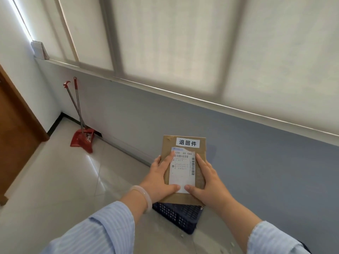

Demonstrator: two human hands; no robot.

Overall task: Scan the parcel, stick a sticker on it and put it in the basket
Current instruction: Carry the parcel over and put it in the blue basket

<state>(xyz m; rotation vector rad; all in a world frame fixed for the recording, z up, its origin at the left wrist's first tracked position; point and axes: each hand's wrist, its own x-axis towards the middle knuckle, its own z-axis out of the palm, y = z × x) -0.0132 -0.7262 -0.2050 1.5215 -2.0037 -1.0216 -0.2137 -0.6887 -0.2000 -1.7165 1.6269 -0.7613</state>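
The parcel (183,163) — a flat brown cardboard box — is being held out in front of us, above the dark blue basket (178,218) on the pale tiled floor (60,180). We are gripping it from both sides: our left hand (158,177) is clamped on its left edge with the thumb lying on the lower corner of the shipping label (182,171), and our right hand (209,182) is clamped on the right edge, thumb meeting the other near the label's bottom. A white sticker (187,143) with three black characters is already sitting near the parcel's top edge, so we are judging that the sticking is done and that the drop into the basket is what is in hand.

To do it well, we are wanting to keep the parcel level and lower it straight down rather than toss it — the basket is partly hidden beneath the box, so we are having to judge its rim by feel and sight together. We are advising letting both hands go at once, label side up. The red dustpan and broom (83,138) are standing well apart against the wall.
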